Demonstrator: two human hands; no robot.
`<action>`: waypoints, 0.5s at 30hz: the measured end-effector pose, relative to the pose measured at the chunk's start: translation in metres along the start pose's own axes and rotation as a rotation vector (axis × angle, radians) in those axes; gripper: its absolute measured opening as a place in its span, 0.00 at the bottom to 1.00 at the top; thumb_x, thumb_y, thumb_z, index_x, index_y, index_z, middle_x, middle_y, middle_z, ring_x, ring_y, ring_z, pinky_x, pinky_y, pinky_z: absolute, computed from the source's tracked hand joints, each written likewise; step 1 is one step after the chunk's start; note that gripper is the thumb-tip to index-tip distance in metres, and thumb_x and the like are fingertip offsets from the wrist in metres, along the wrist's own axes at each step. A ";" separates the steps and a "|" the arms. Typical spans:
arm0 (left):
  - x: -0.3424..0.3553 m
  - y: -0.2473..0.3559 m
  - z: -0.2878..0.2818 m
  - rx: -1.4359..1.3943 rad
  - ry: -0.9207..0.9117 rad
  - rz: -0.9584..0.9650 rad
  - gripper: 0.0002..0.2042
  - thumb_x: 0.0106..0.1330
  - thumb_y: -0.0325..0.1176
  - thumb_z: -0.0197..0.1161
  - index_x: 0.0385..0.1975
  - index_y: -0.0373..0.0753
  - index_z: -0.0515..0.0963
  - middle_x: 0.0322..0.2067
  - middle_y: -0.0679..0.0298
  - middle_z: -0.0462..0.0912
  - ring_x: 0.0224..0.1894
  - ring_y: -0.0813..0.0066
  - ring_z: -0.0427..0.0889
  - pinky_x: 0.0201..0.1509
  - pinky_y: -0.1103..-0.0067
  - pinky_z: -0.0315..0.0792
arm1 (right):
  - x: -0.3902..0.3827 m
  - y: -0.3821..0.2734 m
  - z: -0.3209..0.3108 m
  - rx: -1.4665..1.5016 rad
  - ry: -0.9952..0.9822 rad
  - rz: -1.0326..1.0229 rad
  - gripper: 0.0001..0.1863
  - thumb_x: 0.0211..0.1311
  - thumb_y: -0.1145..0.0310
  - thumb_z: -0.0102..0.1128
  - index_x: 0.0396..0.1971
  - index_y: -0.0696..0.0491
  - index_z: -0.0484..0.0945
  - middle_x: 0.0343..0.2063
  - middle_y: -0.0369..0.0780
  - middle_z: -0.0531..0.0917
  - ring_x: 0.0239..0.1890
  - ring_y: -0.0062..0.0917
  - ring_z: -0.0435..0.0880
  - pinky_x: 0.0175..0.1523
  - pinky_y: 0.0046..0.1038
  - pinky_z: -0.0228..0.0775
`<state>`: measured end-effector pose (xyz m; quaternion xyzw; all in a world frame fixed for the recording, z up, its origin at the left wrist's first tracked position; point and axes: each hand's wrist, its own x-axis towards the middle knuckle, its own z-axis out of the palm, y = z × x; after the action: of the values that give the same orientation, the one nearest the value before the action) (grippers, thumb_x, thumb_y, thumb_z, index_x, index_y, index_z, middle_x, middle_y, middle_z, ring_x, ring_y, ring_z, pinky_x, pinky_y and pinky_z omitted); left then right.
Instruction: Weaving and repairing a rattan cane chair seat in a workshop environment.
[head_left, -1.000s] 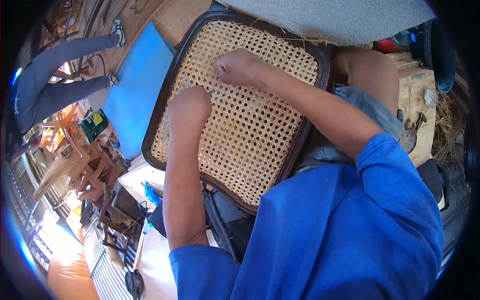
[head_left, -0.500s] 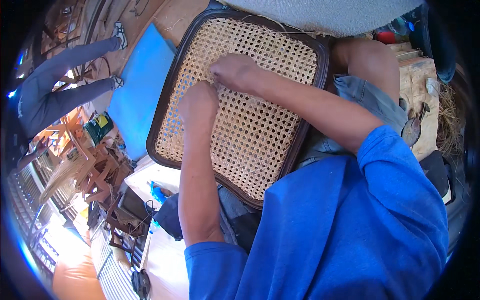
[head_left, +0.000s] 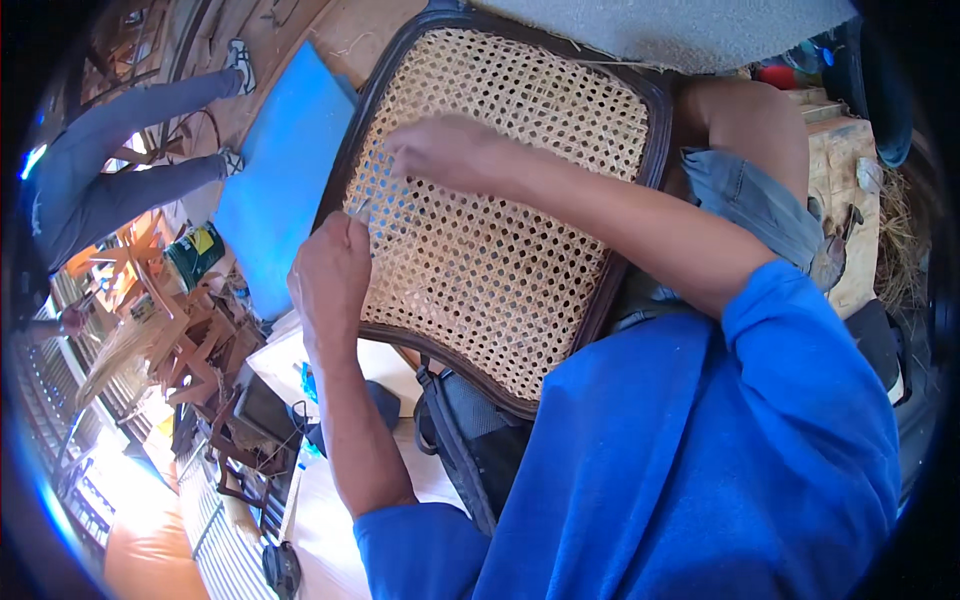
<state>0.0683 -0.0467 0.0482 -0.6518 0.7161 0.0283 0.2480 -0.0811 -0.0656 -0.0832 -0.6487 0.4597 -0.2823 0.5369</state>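
A woven cane panel point(head_left: 520, 230) in a dark brown wooden frame point(head_left: 655, 130) with rounded corners lies across my lap. My left hand point(head_left: 330, 275) is closed over the frame's left edge. Something thin and pale shows at its fingertips, too small to make out. My right hand point(head_left: 445, 155) hovers over the upper left part of the weave, smeared by motion, so its fingers and anything in them are unclear. Near the left edge the mesh looks more open, with blue showing through it.
A blue sheet point(head_left: 285, 190) lies beyond the frame's left side. Another person's legs point(head_left: 150, 115) stand at the far left. Wood scraps point(head_left: 185, 340) are piled below them. A black backpack point(head_left: 470, 430) lies near my lap, and a grey cloth point(head_left: 680, 30) spreads behind the frame.
My left hand has moved left and nearer, from the weave to the frame's edge. My right hand has shifted slightly left and nearer. The framed panel has shifted a little right.
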 end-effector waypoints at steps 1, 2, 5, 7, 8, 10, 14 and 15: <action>0.005 0.004 -0.008 -0.002 0.008 0.004 0.17 0.66 0.43 0.45 0.30 0.37 0.76 0.30 0.48 0.80 0.34 0.46 0.79 0.40 0.59 0.70 | 0.002 0.004 0.009 0.177 0.024 -0.156 0.11 0.63 0.60 0.51 0.32 0.52 0.76 0.22 0.39 0.79 0.26 0.24 0.78 0.36 0.34 0.70; 0.011 0.008 -0.015 -0.033 -0.015 0.011 0.17 0.65 0.43 0.46 0.30 0.36 0.76 0.30 0.47 0.80 0.35 0.46 0.79 0.40 0.59 0.71 | 0.003 0.009 0.005 0.169 0.031 -0.157 0.11 0.63 0.60 0.51 0.32 0.52 0.76 0.22 0.39 0.79 0.26 0.24 0.78 0.36 0.34 0.70; 0.019 0.012 -0.001 -0.011 -0.064 0.039 0.16 0.65 0.41 0.47 0.29 0.35 0.77 0.30 0.47 0.80 0.36 0.47 0.79 0.41 0.60 0.72 | 0.000 0.009 -0.002 0.117 -0.044 0.023 0.09 0.61 0.63 0.56 0.27 0.53 0.76 0.20 0.37 0.77 0.23 0.20 0.73 0.33 0.28 0.66; 0.029 0.020 0.016 0.035 -0.078 0.089 0.16 0.64 0.41 0.47 0.29 0.35 0.77 0.29 0.47 0.81 0.37 0.48 0.80 0.41 0.61 0.72 | 0.005 0.034 -0.003 0.115 -0.014 0.009 0.09 0.59 0.62 0.56 0.29 0.52 0.78 0.23 0.40 0.79 0.28 0.27 0.77 0.37 0.31 0.68; 0.033 0.023 0.024 0.053 -0.129 0.110 0.16 0.63 0.41 0.47 0.30 0.36 0.78 0.32 0.48 0.80 0.38 0.48 0.79 0.42 0.60 0.72 | 0.007 0.045 0.002 0.111 0.018 0.001 0.11 0.58 0.60 0.56 0.31 0.51 0.80 0.27 0.43 0.82 0.33 0.33 0.81 0.41 0.34 0.71; 0.042 0.026 0.034 0.068 -0.189 0.135 0.16 0.62 0.40 0.47 0.31 0.37 0.79 0.34 0.48 0.80 0.39 0.48 0.79 0.44 0.60 0.71 | 0.007 0.045 0.004 0.115 0.036 -0.044 0.08 0.59 0.64 0.57 0.27 0.53 0.78 0.19 0.38 0.78 0.24 0.20 0.75 0.32 0.28 0.67; 0.054 0.032 0.040 0.111 -0.231 0.180 0.15 0.61 0.39 0.48 0.32 0.36 0.80 0.33 0.49 0.81 0.38 0.50 0.80 0.43 0.61 0.73 | 0.010 0.040 -0.009 -0.035 -0.015 -0.029 0.05 0.52 0.71 0.56 0.22 0.56 0.77 0.19 0.43 0.79 0.23 0.32 0.78 0.33 0.32 0.69; 0.054 0.032 0.038 0.126 -0.212 0.213 0.15 0.61 0.38 0.49 0.32 0.35 0.81 0.31 0.49 0.82 0.36 0.50 0.82 0.41 0.62 0.74 | 0.012 0.036 -0.012 -0.177 -0.074 -0.033 0.04 0.49 0.73 0.55 0.21 0.56 0.77 0.20 0.45 0.79 0.23 0.36 0.79 0.33 0.34 0.70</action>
<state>0.0491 -0.0772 -0.0154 -0.5486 0.7513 0.0779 0.3584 -0.0974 -0.0815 -0.1157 -0.7108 0.4522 -0.2253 0.4894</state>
